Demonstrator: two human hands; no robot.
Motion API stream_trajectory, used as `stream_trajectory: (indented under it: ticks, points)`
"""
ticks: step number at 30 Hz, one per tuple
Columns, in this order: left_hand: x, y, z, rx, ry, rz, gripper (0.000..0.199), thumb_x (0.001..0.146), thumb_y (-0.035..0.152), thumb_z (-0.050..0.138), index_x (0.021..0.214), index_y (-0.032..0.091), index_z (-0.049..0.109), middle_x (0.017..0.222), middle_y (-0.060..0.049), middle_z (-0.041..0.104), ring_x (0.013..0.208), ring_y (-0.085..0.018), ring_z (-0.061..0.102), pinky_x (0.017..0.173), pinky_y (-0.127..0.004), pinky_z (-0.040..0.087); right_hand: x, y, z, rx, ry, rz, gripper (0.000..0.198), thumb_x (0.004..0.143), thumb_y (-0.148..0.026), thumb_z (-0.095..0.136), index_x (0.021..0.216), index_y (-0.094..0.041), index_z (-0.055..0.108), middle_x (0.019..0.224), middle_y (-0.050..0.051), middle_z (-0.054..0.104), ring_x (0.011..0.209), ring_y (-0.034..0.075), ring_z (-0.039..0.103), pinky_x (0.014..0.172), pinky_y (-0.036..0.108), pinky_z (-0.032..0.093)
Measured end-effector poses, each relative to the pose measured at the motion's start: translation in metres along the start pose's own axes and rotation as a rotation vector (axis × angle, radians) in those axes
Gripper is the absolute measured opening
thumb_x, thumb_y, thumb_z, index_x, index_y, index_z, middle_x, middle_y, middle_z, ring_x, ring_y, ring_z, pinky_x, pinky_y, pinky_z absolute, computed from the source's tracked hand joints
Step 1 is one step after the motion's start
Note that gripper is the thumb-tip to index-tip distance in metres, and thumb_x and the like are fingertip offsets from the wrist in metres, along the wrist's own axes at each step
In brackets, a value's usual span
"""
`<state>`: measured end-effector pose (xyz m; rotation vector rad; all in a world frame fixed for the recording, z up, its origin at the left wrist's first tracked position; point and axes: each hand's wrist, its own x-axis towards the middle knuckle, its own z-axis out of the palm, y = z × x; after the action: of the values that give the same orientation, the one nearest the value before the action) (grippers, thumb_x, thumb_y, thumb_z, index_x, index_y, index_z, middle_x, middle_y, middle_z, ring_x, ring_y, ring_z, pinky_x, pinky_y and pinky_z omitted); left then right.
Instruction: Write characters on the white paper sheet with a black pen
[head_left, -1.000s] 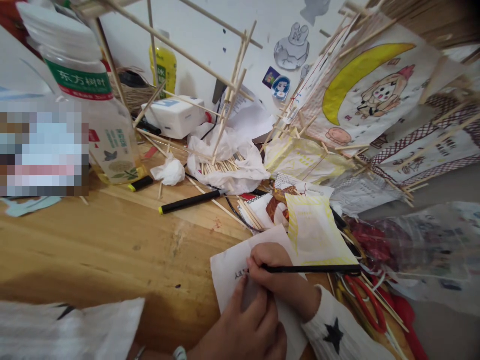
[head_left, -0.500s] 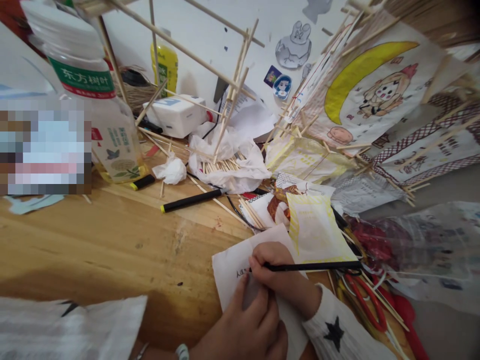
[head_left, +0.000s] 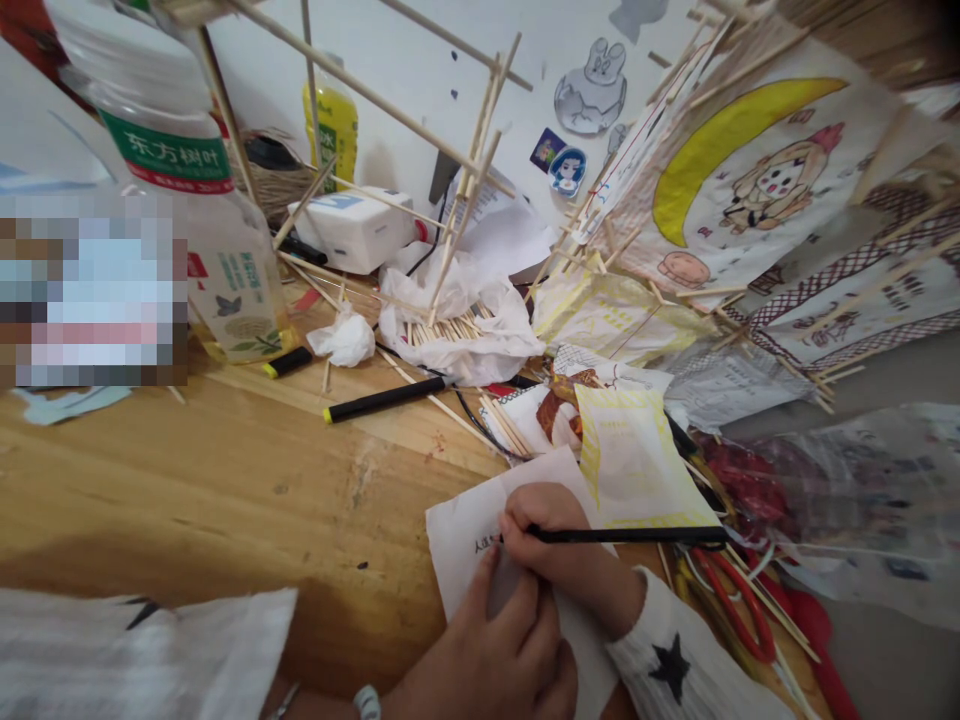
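A white sheet of paper (head_left: 459, 508) lies at a slant on the wooden table, with a short line of small dark handwritten characters on it. My right hand (head_left: 551, 530) is closed round a long black pen (head_left: 637, 535), whose tip is at the end of the writing, partly hidden by the fingers. The pen's back end points right, over the edge of a yellow-bordered sheet (head_left: 626, 460). My left hand (head_left: 502, 640) rests on the lower part of the paper with its fingers stretched out and apart, the index fingertip just below the writing.
A black marker (head_left: 386, 400) lies behind the paper. Thin sticks fill a crumpled plastic bag (head_left: 495, 345). A large bottle (head_left: 217, 260) stands left under a stick frame (head_left: 352, 85). Red-handled scissors (head_left: 742, 605) and a decorated paper lantern (head_left: 750, 190) are at right.
The whole view has shifted very slightly. Both hands, the pen and the paper keep almost the same positions.
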<state>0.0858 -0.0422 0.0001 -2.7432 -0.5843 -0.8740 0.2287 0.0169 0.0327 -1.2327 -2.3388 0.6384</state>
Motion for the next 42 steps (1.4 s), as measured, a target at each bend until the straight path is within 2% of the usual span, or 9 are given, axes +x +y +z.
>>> stream_trajectory:
  ticks: [7, 18, 32, 42]
  points:
    - [-0.0005, -0.0003, -0.0017, -0.002, 0.001, 0.011, 0.016, 0.09, 0.034, 0.053, 0.097, 0.021, 0.06, 0.094, -0.009, 0.066, 0.094, -0.031, 0.055, 0.081, -0.053, 0.041, -0.0006, 0.0002, 0.0015, 0.072, 0.033, 0.007, 0.034, 0.084, -0.02, 0.045, 0.051, -0.019, 0.036, 0.048, -0.004, 0.042, 0.047, 0.009, 0.037, 0.046, 0.024, 0.026]
    - [0.001, -0.0012, -0.0023, 0.0, 0.036, -0.003, 0.014, 0.091, 0.031, 0.05, 0.093, 0.021, 0.06, 0.09, -0.008, 0.067, 0.091, -0.03, 0.057, 0.08, -0.052, 0.042, 0.0004, -0.0038, -0.0012, 0.032, 0.0, 0.042, 0.034, 0.083, -0.021, 0.045, 0.051, -0.019, 0.034, 0.049, -0.004, 0.04, 0.049, 0.01, 0.036, 0.048, 0.025, 0.027]
    - [0.0023, -0.0003, -0.0035, 0.005, 0.021, -0.003, 0.015, 0.092, 0.031, 0.049, 0.094, 0.021, 0.06, 0.092, -0.009, 0.067, 0.094, -0.031, 0.057, 0.082, -0.054, 0.04, 0.0001, -0.0045, -0.0021, 0.008, 0.046, 0.013, 0.034, 0.084, -0.02, 0.042, 0.051, -0.019, 0.035, 0.046, -0.004, 0.038, 0.046, 0.01, 0.035, 0.046, 0.024, 0.025]
    - [0.0012, -0.0004, -0.0031, 0.002, -0.019, 0.006, 0.016, 0.092, 0.032, 0.05, 0.097, 0.022, 0.061, 0.095, -0.009, 0.067, 0.094, -0.031, 0.056, 0.082, -0.055, 0.04, 0.0003, -0.0029, -0.0008, -0.018, 0.022, 0.045, 0.035, 0.084, -0.022, 0.045, 0.051, -0.019, 0.036, 0.047, -0.004, 0.04, 0.048, 0.01, 0.036, 0.047, 0.025, 0.027]
